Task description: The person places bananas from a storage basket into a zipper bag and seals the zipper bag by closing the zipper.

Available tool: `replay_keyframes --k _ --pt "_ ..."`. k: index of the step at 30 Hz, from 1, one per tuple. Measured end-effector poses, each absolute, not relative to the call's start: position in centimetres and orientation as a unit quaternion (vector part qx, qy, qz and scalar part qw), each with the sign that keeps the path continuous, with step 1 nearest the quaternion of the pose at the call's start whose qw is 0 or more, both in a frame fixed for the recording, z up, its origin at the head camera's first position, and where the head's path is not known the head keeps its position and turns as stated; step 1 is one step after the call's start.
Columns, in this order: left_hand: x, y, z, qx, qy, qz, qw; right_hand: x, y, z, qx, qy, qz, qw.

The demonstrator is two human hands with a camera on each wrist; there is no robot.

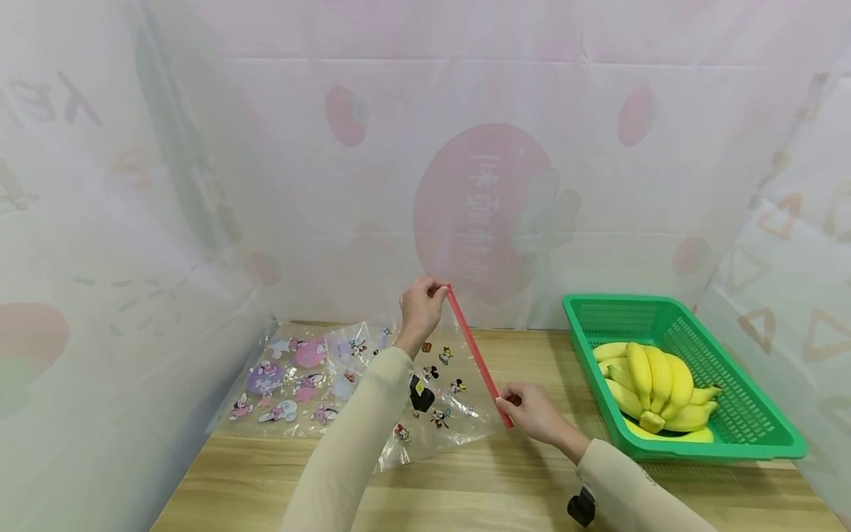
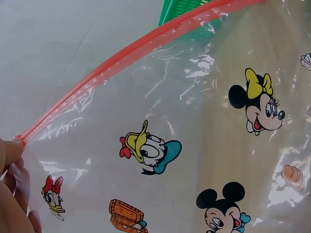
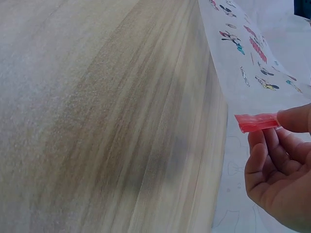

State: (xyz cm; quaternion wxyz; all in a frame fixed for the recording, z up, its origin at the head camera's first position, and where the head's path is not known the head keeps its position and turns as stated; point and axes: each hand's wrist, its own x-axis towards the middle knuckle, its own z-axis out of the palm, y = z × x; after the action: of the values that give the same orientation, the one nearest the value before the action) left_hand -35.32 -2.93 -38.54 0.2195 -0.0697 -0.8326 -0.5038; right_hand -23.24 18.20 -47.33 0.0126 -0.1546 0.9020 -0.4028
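Where the table stretches before us: its wooden top (image 1: 459,491) is light brown with long grain lines, and it reaches as far as the sheeting behind.
Far wall (image 1: 299,199): we see white sheeting with horizontal creases, small red strawberry prints, and near its middle one large, pale red strawberry print (image 1: 448,192) bearing white characters.
Left wall (image 1: 86,229): it is white sheeting also, on which we find grey lettering and a faded strawberry.
Right wall (image 1: 787,277): this sheeting carries reddish triangle outlines.
Green basket (image 1: 744,449): it stands on the right side of the table, with perforated walls; yellow bananas (image 1: 658,377) lie inside it.
Flat plastic (image 1: 282,395): on the far left of the table we have this transparent piece with pink and violet cartoon prints.
Bag (image 1: 448,369): transparent, with cartoon heads, it is around the table's middle; its red strip (image 1: 473,351) slants from far left to near right.
Left hand (image 1: 420,314): our thumb and fingers pinch the strip's far end.
Right hand (image 1: 534,414): we pinch the strip close to its near end, the other fingers bent below.
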Motion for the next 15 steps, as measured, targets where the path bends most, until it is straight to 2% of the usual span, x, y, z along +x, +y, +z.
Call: replay_keyframes --k 15 --pt "-35.45 -3.27 -38.48 -0.069 -0.832 -0.505 0.217 -22.93 18.93 -47.64 -0.199 0.893 -0.402 0.035"
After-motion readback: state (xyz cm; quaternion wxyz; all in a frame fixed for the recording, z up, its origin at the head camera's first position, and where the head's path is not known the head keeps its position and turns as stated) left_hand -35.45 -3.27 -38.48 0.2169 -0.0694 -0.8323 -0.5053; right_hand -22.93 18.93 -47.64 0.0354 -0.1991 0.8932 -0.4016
